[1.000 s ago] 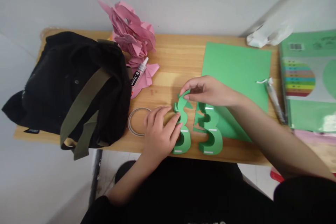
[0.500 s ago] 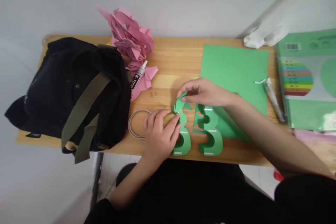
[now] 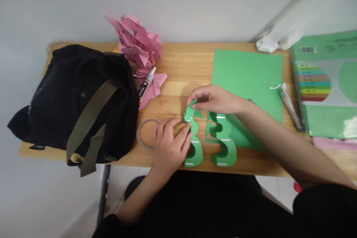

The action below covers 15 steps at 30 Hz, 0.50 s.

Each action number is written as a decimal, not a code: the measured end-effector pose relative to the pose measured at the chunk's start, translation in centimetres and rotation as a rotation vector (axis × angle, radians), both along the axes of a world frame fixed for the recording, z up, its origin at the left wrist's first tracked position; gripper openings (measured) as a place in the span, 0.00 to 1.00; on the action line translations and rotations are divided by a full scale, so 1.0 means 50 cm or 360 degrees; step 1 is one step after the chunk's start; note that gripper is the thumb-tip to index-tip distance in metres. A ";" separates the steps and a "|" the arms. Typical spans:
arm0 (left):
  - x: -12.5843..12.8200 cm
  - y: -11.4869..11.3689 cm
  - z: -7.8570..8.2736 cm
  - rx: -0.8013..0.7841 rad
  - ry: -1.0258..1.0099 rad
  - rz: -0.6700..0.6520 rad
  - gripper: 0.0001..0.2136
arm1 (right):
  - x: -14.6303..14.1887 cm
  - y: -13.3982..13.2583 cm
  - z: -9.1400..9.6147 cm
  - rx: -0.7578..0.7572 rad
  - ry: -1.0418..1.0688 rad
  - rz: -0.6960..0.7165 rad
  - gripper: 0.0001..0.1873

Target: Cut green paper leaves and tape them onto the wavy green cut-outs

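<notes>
One wooden worktop (image 3: 185,76) carries everything, set lengthwise against the wall. The black bag (image 3: 55,100) fills its left end, probably parked there to leave the middle for handwork. At the far right lies the green paper pack (image 3: 319,121), well apart from the hands. The green sheet (image 3: 247,72) lies flat nearer the middle, its lower part beneath the right forearm. Folded pink paper (image 3: 139,44) sits beside the bag, toward the wall.

The left hand (image 3: 170,147) is palm down, fingers loosely spread, their tips at the edge of the left green form (image 3: 198,153), likely to brace it; whether they grip it I cannot tell. The right hand (image 3: 208,98) comes from above, thumb and fingers closed on the curved green piece (image 3: 190,111) at that form's upper end, seemingly to steer it clear of the other hand. The form stands near the worktop's front edge, within easy reach.

Just beside it, the right green form (image 3: 232,153) stands alone, perhaps as a match. The tape ring (image 3: 137,134) lies by the left hand; the glue tube (image 3: 146,84) rests on the pink paper. Smallest are the white strips (image 3: 189,164) on both forms.
</notes>
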State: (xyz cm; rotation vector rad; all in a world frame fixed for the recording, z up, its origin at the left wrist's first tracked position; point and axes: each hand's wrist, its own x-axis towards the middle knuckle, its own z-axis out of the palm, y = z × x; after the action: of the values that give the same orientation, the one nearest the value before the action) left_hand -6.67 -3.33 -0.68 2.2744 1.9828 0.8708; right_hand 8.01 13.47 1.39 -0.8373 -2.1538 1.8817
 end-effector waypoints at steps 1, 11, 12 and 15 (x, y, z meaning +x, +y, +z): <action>0.000 0.000 0.000 0.0001 0.0002 0.0001 0.09 | 0.000 0.000 0.000 -0.0001 0.0001 0.0004 0.06; -0.002 -0.001 -0.001 -0.0013 -0.0016 -0.0020 0.10 | -0.003 0.005 0.004 0.0091 -0.0014 0.0043 0.08; -0.002 -0.001 -0.001 -0.0006 -0.0018 -0.0020 0.10 | -0.003 0.005 0.004 0.0096 -0.0021 0.0047 0.08; -0.002 -0.001 -0.002 -0.0006 -0.0019 -0.0012 0.10 | -0.004 0.005 0.005 0.0092 -0.0018 0.0062 0.08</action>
State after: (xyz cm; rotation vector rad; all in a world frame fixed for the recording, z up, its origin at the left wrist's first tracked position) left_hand -6.75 -3.39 -0.78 2.2678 1.9684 0.8769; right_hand 7.81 13.72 1.61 -0.8025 -2.2356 1.8269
